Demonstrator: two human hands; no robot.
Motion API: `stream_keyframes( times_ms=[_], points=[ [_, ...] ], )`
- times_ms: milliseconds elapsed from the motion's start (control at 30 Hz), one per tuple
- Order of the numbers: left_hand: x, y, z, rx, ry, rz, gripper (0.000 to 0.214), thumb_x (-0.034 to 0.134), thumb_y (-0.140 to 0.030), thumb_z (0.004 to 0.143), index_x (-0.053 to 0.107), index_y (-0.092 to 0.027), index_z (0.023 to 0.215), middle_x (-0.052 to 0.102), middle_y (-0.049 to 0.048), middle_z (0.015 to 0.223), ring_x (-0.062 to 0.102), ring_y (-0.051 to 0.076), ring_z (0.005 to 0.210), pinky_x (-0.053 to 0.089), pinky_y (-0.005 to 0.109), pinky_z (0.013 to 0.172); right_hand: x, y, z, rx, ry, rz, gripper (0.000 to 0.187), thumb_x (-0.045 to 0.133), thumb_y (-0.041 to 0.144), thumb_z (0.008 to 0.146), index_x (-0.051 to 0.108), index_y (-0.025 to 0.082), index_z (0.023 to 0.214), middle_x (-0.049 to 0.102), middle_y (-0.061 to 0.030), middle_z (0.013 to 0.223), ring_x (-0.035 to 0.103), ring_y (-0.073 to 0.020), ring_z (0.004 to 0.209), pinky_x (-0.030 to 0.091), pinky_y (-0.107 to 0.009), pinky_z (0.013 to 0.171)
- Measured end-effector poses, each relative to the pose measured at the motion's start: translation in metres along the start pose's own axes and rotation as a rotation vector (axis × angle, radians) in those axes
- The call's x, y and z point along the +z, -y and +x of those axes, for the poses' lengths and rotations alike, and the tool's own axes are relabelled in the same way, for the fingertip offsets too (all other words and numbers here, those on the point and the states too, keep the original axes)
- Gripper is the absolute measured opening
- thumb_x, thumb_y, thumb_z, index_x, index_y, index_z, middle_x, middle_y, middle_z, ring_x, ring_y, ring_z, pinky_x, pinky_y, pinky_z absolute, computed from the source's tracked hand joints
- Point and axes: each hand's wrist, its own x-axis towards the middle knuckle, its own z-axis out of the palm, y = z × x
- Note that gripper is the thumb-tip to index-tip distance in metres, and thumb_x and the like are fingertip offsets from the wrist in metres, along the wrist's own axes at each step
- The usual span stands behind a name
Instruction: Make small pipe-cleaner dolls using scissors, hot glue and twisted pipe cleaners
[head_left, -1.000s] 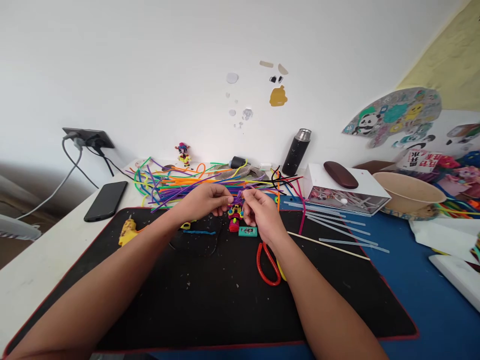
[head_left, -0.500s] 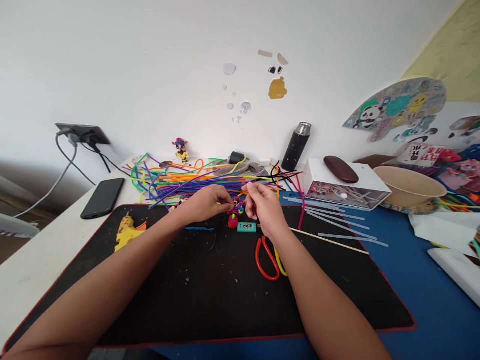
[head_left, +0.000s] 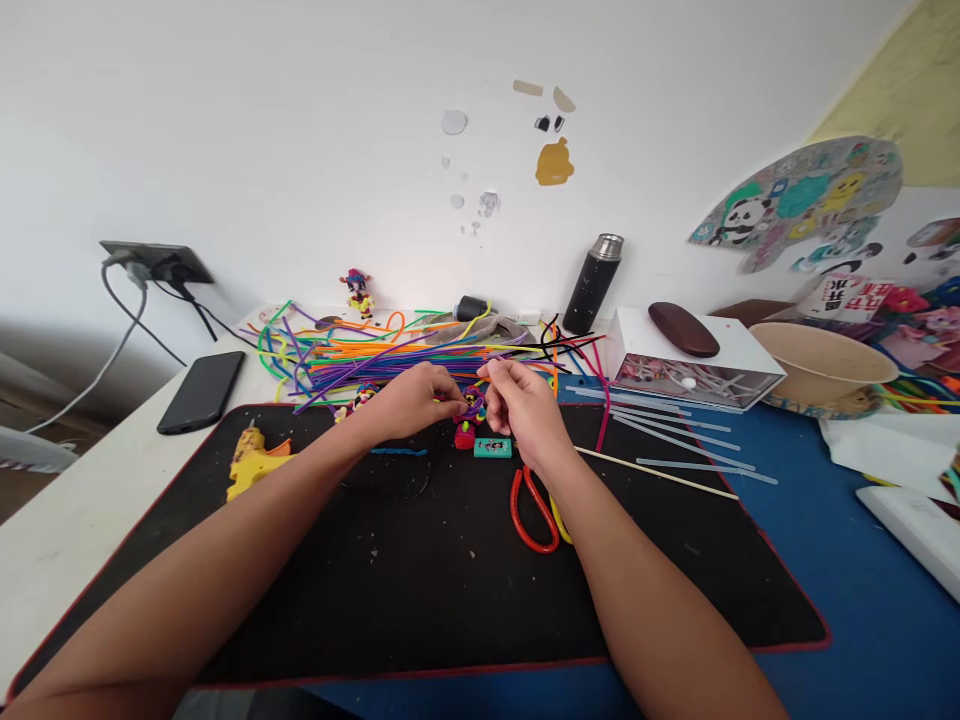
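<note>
My left hand point(head_left: 416, 400) is closed in a pinch, its fingertips at the edge of a small purple, multicoloured piece point(head_left: 472, 406). What the pinch holds is too small to make out. Facing it, my right hand point(head_left: 521, 402) has curled fingers with thumb and forefinger together; anything inside is hidden. A small red piece point(head_left: 464, 437) and a teal box point(head_left: 492, 448) with a printed picture lie just below the hands. Red-handled scissors point(head_left: 534, 515), partly covered by my right wrist, rest on the black mat point(head_left: 420, 600).
Behind the hands spreads a heap of coloured pipe cleaners point(head_left: 375, 362). A yellow glue gun point(head_left: 255, 462) and a phone point(head_left: 201, 392) are at left. Clear glue sticks point(head_left: 682, 440), a thin wooden stick point(head_left: 660, 471), a white box point(head_left: 724, 355) and a black flask point(head_left: 595, 284) stand or lie at right.
The view has shifted slightly. Both hands keep nearly the same pose, with small finger movements around the purple piece.
</note>
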Motion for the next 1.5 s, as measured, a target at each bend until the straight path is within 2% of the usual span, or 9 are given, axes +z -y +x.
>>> stream_keyframes(
  times_ms=[367,567,667,833,933,1133,1267,1500],
  points=[
    [0.004,0.008,0.002,0.007,-0.035,-0.045,0.036,0.062,-0.049,0.094,0.083,-0.022,0.085,0.074,0.0048,0.084,0.065,0.022,0.083,0.047,0.033,0.079,0.001,-0.001,-0.001,0.002,0.010,-0.022,0.044,0.076,0.063,0.085,0.067,0.020,0.090,0.052,0.0069,0.053,0.047,-0.0085,0.037,0.024,-0.020,0.035],
    [0.003,0.005,0.003,-0.011,-0.040,-0.082,0.034,0.065,-0.049,0.091,0.082,-0.021,0.085,0.074,0.0043,0.084,0.064,0.021,0.082,0.048,0.032,0.079,0.001,-0.001,-0.001,-0.002,0.014,-0.028,0.045,0.076,0.064,0.084,0.068,0.020,0.090,0.053,0.0069,0.054,0.048,-0.0083,0.038,0.025,-0.020,0.035],
    [-0.005,0.002,0.002,-0.065,-0.105,-0.180,0.034,0.069,-0.051,0.088,0.079,-0.019,0.084,0.073,0.0034,0.083,0.063,0.020,0.079,0.048,0.030,0.076,0.001,-0.001,-0.001,-0.004,0.013,-0.024,0.045,0.076,0.064,0.084,0.068,0.020,0.090,0.053,0.0072,0.053,0.047,-0.0082,0.037,0.024,-0.020,0.034],
    [-0.020,-0.003,-0.004,-0.160,-0.255,-0.506,0.044,0.069,-0.060,0.088,0.071,-0.017,0.086,0.069,0.0026,0.081,0.058,0.018,0.076,0.047,0.031,0.075,0.002,-0.001,-0.001,-0.014,-0.008,-0.021,0.046,0.077,0.063,0.083,0.067,0.019,0.092,0.053,0.0077,0.053,0.047,-0.0086,0.036,0.023,-0.020,0.034],
    [-0.024,-0.010,-0.007,-0.159,-0.228,-0.581,0.044,0.069,-0.061,0.089,0.068,-0.017,0.082,0.064,0.0014,0.075,0.052,0.017,0.071,0.044,0.031,0.071,0.003,-0.002,0.000,-0.033,-0.016,-0.037,0.047,0.078,0.064,0.081,0.064,0.021,0.094,0.054,0.0082,0.052,0.047,-0.0091,0.035,0.023,-0.020,0.034],
    [-0.025,-0.022,-0.009,-0.138,-0.133,-0.511,0.050,0.067,-0.067,0.087,0.061,-0.019,0.073,0.046,-0.0034,0.066,0.039,0.014,0.063,0.033,0.029,0.062,0.003,-0.005,-0.002,-0.098,0.050,-0.094,0.041,0.076,0.056,0.087,0.063,0.023,0.109,0.056,0.0097,0.054,0.047,-0.0092,0.036,0.029,-0.021,0.037],
    [-0.024,-0.018,-0.009,-0.146,-0.124,-0.523,0.050,0.067,-0.067,0.087,0.063,-0.019,0.074,0.047,-0.0035,0.066,0.040,0.014,0.063,0.033,0.029,0.062,0.003,-0.006,-0.004,-0.150,0.052,-0.209,0.035,0.074,0.051,0.091,0.064,0.025,0.111,0.053,0.0107,0.056,0.049,-0.0102,0.037,0.033,-0.022,0.040],
    [-0.022,-0.014,-0.008,-0.167,-0.122,-0.547,0.046,0.067,-0.061,0.089,0.060,-0.019,0.071,0.047,-0.0026,0.066,0.041,0.014,0.062,0.034,0.029,0.060,0.003,-0.009,-0.006,-0.258,-0.002,-0.425,0.022,0.069,0.046,0.096,0.066,0.026,0.104,0.052,0.0082,0.055,0.050,-0.0128,0.042,0.036,-0.025,0.044]
  ],
)
